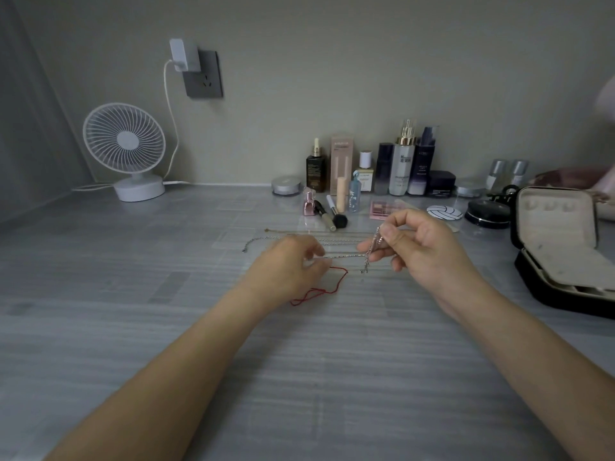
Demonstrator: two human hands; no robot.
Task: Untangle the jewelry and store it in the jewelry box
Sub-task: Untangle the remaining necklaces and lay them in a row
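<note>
Several thin chains lie stretched side by side on the grey table, among them a silver chain point(266, 240) and a gold chain point(299, 230). My right hand point(422, 251) pinches a silver chain point(372, 248) between thumb and fingers and holds it just above the table. My left hand point(293, 264) pinches the other end of a chain running toward the right hand. A red cord point(319, 289) curls on the table under and in front of the left hand. The black jewelry box point(562, 257) stands open at the right, its beige lining showing.
Cosmetic bottles point(402, 161), a makeup brush point(336, 214), a palette point(382, 207) and compacts crowd the back of the table. A white fan point(128, 151) stands at the back left, its cable running to a wall socket point(203, 74).
</note>
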